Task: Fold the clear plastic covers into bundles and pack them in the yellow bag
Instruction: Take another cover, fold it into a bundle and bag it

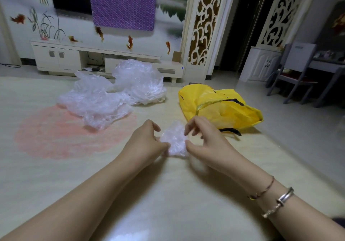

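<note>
A small crumpled bundle of clear plastic cover (175,140) lies on the floor between my hands. My left hand (147,142) pinches its left side with curled fingers. My right hand (203,139) holds its right side, thumb low and fingers curled over the top. The yellow bag (220,108) with black handles lies open on the floor just beyond my right hand. A loose pile of clear plastic covers (97,100) spreads to the far left, and a puffier heap of covers (140,81) sits behind it.
A white TV cabinet (61,56) runs along the far wall behind the plastic. Grey chairs (296,74) and a table stand at the far right. A pink round pattern (56,134) marks the shiny floor at the left.
</note>
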A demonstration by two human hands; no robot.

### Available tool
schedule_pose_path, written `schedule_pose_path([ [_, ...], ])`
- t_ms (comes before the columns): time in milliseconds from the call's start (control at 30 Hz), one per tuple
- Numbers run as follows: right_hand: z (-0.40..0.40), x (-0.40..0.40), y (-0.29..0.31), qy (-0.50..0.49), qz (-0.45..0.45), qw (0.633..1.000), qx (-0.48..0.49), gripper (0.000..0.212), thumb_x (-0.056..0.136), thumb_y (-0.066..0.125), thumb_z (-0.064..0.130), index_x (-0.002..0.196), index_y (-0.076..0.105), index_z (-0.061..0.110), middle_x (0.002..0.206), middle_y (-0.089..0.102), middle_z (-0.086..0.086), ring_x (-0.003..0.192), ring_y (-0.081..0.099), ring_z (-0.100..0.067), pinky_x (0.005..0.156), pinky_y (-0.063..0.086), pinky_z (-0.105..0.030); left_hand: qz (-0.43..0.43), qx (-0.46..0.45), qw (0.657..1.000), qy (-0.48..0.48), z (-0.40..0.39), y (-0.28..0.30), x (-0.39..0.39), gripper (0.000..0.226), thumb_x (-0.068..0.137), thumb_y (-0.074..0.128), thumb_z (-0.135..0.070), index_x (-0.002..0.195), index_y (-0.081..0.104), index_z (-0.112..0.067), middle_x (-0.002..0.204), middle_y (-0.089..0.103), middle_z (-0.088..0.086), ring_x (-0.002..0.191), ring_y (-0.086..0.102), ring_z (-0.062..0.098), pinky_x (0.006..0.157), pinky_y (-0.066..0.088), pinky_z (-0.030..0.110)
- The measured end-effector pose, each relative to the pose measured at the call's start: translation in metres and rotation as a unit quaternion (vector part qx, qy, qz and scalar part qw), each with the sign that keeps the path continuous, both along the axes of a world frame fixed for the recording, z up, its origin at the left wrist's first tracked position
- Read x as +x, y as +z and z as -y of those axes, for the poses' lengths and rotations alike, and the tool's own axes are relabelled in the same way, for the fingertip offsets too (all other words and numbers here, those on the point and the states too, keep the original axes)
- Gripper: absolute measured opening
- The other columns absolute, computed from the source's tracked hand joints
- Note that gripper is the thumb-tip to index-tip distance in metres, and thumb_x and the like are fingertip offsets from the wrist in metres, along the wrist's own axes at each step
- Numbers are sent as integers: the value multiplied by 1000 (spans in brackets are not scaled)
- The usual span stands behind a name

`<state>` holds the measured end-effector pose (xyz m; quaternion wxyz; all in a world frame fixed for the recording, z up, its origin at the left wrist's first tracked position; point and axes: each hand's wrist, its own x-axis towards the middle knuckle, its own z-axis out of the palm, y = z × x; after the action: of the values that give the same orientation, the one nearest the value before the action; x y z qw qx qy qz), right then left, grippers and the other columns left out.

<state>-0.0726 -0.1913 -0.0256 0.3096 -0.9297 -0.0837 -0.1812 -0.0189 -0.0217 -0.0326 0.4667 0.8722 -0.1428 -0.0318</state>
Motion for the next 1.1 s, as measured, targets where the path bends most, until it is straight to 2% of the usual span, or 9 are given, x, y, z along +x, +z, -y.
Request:
schedule_pose_path([
  [100, -1, -8, -1, 50, -12, 998, -44, 26, 77, 56, 23, 102, 54, 29, 104, 48, 20, 109, 43, -3, 90, 35, -13, -5, -5, 1000, -2, 0, 0, 0, 44, 79, 71, -18, 116, 48, -16, 82, 65, -2, 68, 57, 9, 46, 38, 13],
  [233, 0, -12, -10, 50, -47, 991, -114, 35, 81, 61, 33, 115, 52, 30, 114, 50, 16, 112, 43, -5, 98, 38, -28, -29, -29, 999, 1, -1, 3, 1, 46, 79, 74, -19, 118, 49, -16, 88, 68, 2, 65, 56, 11, 53, 40, 19],
  [367, -2, -9, -13, 47, -37, 992, -112, 29, 79, 57, 32, 107, 55, 27, 107, 54, 12, 104, 48, -9, 91, 43, -34, -103, -113, 988, -23, -6, 10, 2, 44, 77, 77, -21, 115, 56, -19, 82, 72, 7, 62, 56, 15, 66, 45, 29],
  [467, -4, -4, -13, 42, -23, 994, -100, 15, 78, 53, 24, 92, 56, 27, 96, 56, 9, 94, 50, -13, 83, 44, -35, -107, -145, 982, -61, -8, 15, -2, 40, 76, 79, -25, 111, 61, -20, 80, 66, 1, 58, 53, 9, 59, 42, 24],
  [633, 0, -6, -4, 43, -56, 997, -26, 9, 78, 59, 14, 82, 66, 19, 81, 66, 0, 78, 53, -13, 72, 44, -32, 0, -43, 995, -91, -8, 12, -6, 44, 64, 87, -36, 101, 63, -30, 108, 51, -10, 75, 49, -7, 61, 37, 9],
  [800, 1, -6, 2, 42, -114, 986, 112, 21, 83, 66, 7, 99, 55, 15, 74, 61, -5, 54, 46, -5, 51, 35, -16, -33, -42, 989, -136, -5, 9, -4, 34, 58, 75, -35, 84, 68, -14, 80, 68, 2, 63, 58, 9, 57, 43, 19],
  [933, 4, 7, -1, 20, -128, 968, 214, 11, 86, 68, 9, 90, 57, 9, 75, 59, -9, 70, 51, -15, 59, 38, -22, -85, -54, 992, -78, -5, 6, -1, 8, 81, 71, -24, 83, 67, -18, 61, 60, 8, 52, 50, 21, 47, 36, 22],
  [1033, 4, 16, -6, 2, -113, 967, 230, 9, 87, 67, 10, 89, 62, 4, 76, 59, -9, 68, 52, -15, 55, 42, -19, -108, -75, 990, -50, -2, 4, 1, 8, 87, 65, -23, 88, 65, -14, 47, 56, 4, 36, 49, 13, 39, 34, 16],
  [1100, 3, 21, -10, -22, -88, 978, 186, 8, 86, 69, 15, 84, 64, 9, 72, 60, 1, 62, 49, -9, 55, 40, -19, -116, -81, 989, -39, -1, 3, 3, 8, 90, 60, -20, 91, 64, -13, 41, 56, 1, 32, 47, 9, 36, 31, 14],
])
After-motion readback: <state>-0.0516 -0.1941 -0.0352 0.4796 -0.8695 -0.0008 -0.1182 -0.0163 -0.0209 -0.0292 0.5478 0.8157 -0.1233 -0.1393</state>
